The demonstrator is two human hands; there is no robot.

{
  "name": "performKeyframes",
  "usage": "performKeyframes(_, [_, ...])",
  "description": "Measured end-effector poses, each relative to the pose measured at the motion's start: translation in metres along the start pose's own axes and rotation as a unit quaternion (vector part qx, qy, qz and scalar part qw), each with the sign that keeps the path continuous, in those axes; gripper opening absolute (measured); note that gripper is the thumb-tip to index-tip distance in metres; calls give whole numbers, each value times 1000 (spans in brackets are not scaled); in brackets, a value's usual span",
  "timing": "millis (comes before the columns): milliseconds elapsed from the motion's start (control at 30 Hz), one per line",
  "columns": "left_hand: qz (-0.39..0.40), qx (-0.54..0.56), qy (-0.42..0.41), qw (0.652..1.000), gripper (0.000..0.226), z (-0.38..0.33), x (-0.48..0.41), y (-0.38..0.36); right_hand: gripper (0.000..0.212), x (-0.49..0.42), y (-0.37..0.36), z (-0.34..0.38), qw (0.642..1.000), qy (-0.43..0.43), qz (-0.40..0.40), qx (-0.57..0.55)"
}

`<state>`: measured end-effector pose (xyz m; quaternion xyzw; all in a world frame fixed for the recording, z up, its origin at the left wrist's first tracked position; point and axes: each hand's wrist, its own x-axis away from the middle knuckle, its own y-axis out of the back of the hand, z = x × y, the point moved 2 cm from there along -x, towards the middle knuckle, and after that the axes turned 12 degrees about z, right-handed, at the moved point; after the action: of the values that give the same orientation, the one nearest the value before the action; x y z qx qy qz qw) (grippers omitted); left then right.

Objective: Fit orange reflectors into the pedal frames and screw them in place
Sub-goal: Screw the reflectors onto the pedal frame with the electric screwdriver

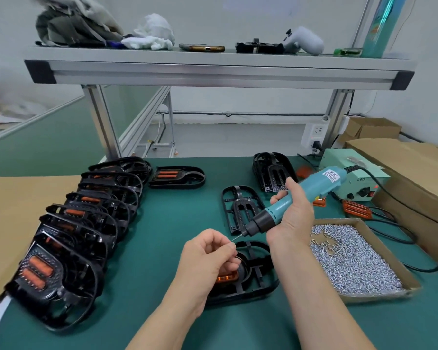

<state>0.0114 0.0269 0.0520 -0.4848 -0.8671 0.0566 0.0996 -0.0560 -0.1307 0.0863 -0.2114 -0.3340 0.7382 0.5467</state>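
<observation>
left hand (210, 253): fingers curled, thumb and forefinger pinching a small screw (234, 239) at the driver's bit tip, just above the near frame.
right hand (292, 213): wrapped round the teal driver (314, 188), held tilted with the bit pointing down and left; its black cord runs off to the right.
near frame (258, 281): flat on the desk (175, 223) under the left hand, partly hidden by it.
reflector (228, 276): orange, seated in the near frame, below the left fingers.
bare frames: one (240, 210) flat behind the driver, another (271, 173) propped further back; neither shows orange.
fitted frames: a row (68, 236) leaning on one another along the left, showing orange; one more (177, 176) flat at the row's far end.
loose reflectors: one (357, 209) on the desk right of the right hand, another (305, 171) near the green box (359, 178).
tray (377, 298): cardboard, just right of the right forearm, filled with silver screws (352, 261).
shelf (213, 64): above the desk, carrying cloth and small items.
</observation>
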Motion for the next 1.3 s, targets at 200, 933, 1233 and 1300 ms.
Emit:
performKeyframes(200, [-2, 3, -1, 1000, 9, -1, 0, 0, 26, 2, -1, -1, 1000, 6, 8, 11])
performKeyframes(933, [-32, -155, -50, 986, 29, 2, 2, 0, 26, 2, 5, -3, 1000, 4, -1, 12])
performKeyframes(1233, [-81, -277, -124, 949, 28, -1, 7, -9, 26, 1, 8, -3, 1000, -10, -18, 18])
performKeyframes(1300, [-70, -269, -116, 954, 29, 0, 7, -8, 26, 1, 9, -3, 1000, -7, -18, 18])
